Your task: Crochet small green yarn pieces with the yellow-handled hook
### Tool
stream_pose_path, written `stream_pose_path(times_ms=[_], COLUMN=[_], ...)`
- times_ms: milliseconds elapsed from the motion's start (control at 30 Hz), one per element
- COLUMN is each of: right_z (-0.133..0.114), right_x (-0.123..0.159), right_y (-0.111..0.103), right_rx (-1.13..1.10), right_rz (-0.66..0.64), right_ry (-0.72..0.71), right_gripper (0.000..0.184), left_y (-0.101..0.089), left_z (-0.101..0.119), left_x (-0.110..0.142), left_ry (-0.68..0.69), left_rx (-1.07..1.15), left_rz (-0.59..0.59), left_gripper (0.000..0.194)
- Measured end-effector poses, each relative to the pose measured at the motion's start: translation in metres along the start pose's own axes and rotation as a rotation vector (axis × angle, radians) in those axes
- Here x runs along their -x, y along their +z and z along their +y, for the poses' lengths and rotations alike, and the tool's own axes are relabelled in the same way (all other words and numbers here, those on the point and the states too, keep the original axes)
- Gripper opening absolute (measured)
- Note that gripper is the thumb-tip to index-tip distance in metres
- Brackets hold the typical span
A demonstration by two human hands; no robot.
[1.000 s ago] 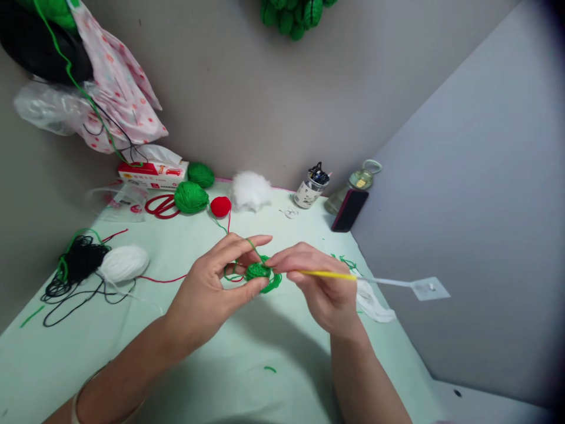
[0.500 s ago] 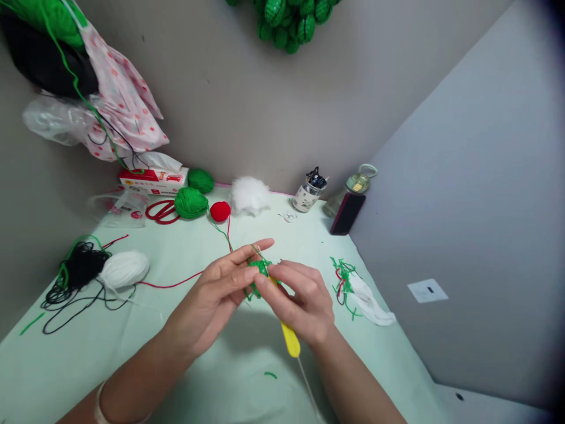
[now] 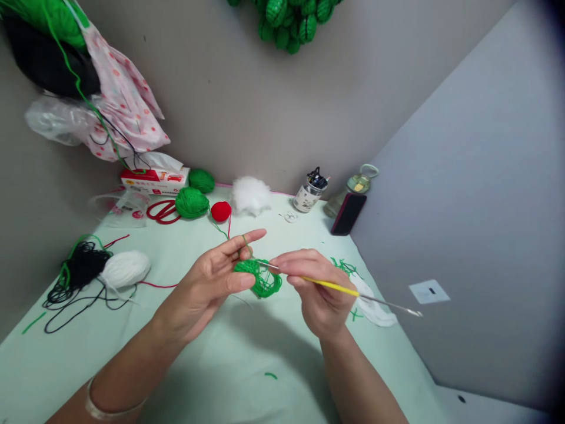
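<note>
My left hand (image 3: 209,280) pinches a small piece of green crochet work (image 3: 267,281) between thumb and fingers. Green yarn loops over its raised index finger. My right hand (image 3: 320,288) grips a crochet hook (image 3: 331,286) with a yellow handle and metal at both ends. One tip of the hook reaches to the top edge of the green piece; whether it passes through a loop I cannot tell. The other tip points out to the right. Behind the hands sit a red yarn ball (image 3: 220,211) and a green yarn ball (image 3: 192,202).
White stuffing (image 3: 250,196), a pen cup (image 3: 309,193), a phone (image 3: 348,214) and a bottle (image 3: 358,183) line the back. At left lie red scissors (image 3: 163,212), black yarn (image 3: 83,266) and a white yarn ball (image 3: 126,268). Green scraps (image 3: 344,266) and white cloth (image 3: 374,306) lie at right.
My right hand has moved slightly right and turned, swinging the hook from pointing down toward me to nearly level. The green piece now shows more openly between the hands.
</note>
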State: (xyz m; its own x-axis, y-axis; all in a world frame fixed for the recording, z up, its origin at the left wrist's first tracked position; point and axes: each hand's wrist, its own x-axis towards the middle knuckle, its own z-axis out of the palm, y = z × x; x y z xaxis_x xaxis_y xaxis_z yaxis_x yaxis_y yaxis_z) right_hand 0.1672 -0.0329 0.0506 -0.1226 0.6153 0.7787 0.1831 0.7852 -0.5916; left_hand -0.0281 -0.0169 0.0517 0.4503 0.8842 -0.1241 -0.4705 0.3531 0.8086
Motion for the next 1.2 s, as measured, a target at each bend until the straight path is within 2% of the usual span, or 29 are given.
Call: stream_pose_path(times_ms=[167,333,433,533,667,800,1000,1200], right_z=[-0.002,0.001,0.001,0.000,-0.002,-0.003,-0.002,-0.002], right_x=[-0.004,-0.002,-0.002,-0.005,-0.009,-0.010,-0.009,-0.013], right_y=[-0.002,-0.003,-0.001,0.001,0.004,0.004,0.002,0.003], right_rx=[-0.185,-0.373,-0.459,-0.536,-0.604,-0.630,-0.560,-0.595], right_rz=[0.047,0.056,0.079,0.116,0.168,0.188,0.141,0.152], right_ry=[0.187,0.393,0.467,0.532,0.637,0.666,0.619,0.675], right_gripper=[0.017,0.013,0.012,0.011,0.012,0.012,0.013,0.016], left_y=[-0.003,-0.003,-0.004,-0.006,-0.008,-0.008,-0.004,-0.004], left_z=[0.000,0.000,0.000,0.001,0.002,0.002,0.000,0.002], left_x=[-0.002,-0.005,-0.005,-0.004,-0.002,0.001,-0.003,-0.007], left_ry=[-0.001,-0.015,-0.020,-0.009,0.048,0.102,-0.029,-0.097], left_rx=[0.011,0.047,0.067,0.032,-0.143,-0.222,0.037,0.158], left_rz=[-0.105,-0.174,-0.202,-0.192,-0.109,-0.090,-0.198,-0.246], left_gripper=[0.045,0.039,0.037,0.037,0.039,0.043,0.038,0.037])
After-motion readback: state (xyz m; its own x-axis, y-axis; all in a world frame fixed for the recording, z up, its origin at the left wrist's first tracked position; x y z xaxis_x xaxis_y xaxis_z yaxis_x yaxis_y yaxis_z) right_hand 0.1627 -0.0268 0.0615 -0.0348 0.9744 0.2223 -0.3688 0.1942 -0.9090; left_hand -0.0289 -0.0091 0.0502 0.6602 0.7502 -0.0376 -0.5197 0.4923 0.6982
